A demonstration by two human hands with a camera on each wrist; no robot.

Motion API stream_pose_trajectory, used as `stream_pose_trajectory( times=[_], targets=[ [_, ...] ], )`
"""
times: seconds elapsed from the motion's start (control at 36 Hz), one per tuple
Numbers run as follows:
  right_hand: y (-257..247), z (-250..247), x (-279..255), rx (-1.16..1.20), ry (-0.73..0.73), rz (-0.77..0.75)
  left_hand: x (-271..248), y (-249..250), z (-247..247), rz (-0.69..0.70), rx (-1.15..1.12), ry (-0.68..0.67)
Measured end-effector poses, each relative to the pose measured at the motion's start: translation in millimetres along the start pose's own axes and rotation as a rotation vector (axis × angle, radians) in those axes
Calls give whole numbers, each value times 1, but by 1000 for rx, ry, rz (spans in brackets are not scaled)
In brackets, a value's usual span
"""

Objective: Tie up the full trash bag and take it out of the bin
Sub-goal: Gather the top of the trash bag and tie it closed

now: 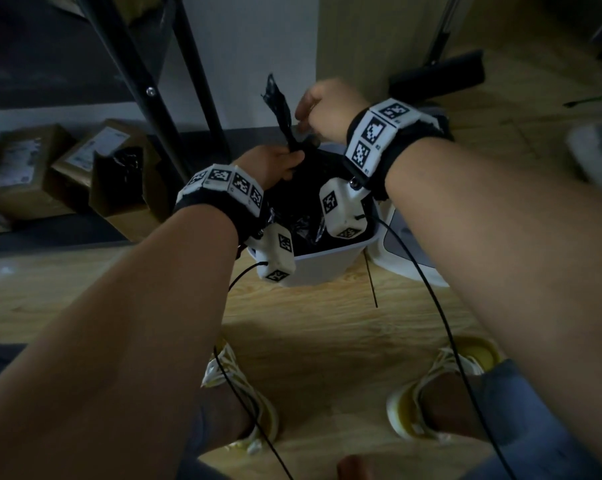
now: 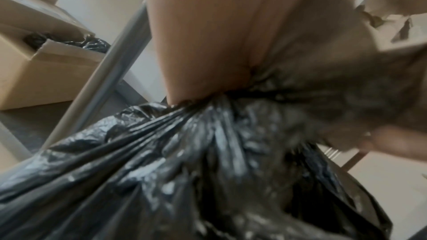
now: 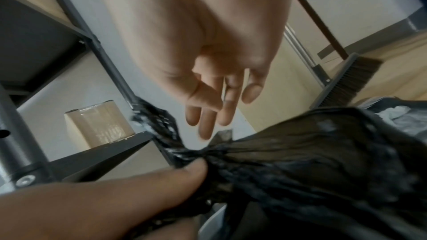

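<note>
Head view: black trash bag [image 1: 294, 188] sits in the white bin [image 1: 327, 265] at frame centre, its gathered neck rising as a twisted tail toward upper centre. Left hand [image 1: 275, 164] grips the neck, fingers curled tight round it. Right hand [image 1: 327, 109] is just right of the tail. Right wrist view: right fingers [image 3: 208, 116] loosely extended, apart from the plastic, holding nothing.

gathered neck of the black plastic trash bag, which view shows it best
The right wrist view: the gathered neck of the black plastic trash bag shows cinched beside the left hand. The head view shows it small and dim; the left wrist view is blurred.
</note>
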State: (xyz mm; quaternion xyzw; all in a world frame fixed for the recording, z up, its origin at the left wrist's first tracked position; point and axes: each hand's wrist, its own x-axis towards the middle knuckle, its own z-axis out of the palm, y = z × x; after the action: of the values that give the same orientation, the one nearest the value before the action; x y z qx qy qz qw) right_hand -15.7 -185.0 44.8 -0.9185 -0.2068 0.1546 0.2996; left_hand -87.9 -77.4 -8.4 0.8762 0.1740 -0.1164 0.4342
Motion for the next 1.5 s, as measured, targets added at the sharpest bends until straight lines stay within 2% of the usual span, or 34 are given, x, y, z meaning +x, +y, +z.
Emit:
stream_pose_trajectory(
  times=[0.17,0.19,0.22,0.28,0.36,0.47,0.53,0.58,0.64,0.72,0.86,0.97,1.11,1.31,1.42,1.5],
  targets=[
    [15,5,-6,-69,-59,-10,-3,-4,2,-4,-168,-8],
    [17,7,-7,-69,-73,-11,-3,-4,2,-26,-127,-35],
    [20,8,-8,-69,-73,-19,-2,-2,1,-106,-111,-30],
    [24,11,-9,-66,-44,-20,-2,-4,-1,-52,-22,60],
    [25,12,-9,-81,-9,-13,-4,-1,0,-25,51,68],
    [23,13,-9,-146,-36,8,-7,4,3,-100,-284,45],
    [22,14,-9,-126,-5,17,-5,2,2,-129,-368,60],
    [21,15,-10,-123,-11,29,-6,0,1,-199,-379,92],
    [20,15,-9,-132,-26,21,-6,-1,0,-204,-259,138],
    [20,15,-9,-98,-7,-19,-1,-3,1,-193,-173,170],
    [22,17,-7,95,116,33,-2,-12,2,-208,-296,181],
    [16,15,-9,280,121,61,15,-31,0,-215,-391,179],
    [16,11,-19,361,2,83,36,-48,-3,-216,-442,172],
    [26,18,-32,145,-161,97,19,-34,-7,-211,-406,173],
    [31,21,-31,79,-170,117,3,-20,-7,-197,-389,180],
    [32,21,-32,148,-151,116,5,-21,-7,-178,-251,216]
  ],
)
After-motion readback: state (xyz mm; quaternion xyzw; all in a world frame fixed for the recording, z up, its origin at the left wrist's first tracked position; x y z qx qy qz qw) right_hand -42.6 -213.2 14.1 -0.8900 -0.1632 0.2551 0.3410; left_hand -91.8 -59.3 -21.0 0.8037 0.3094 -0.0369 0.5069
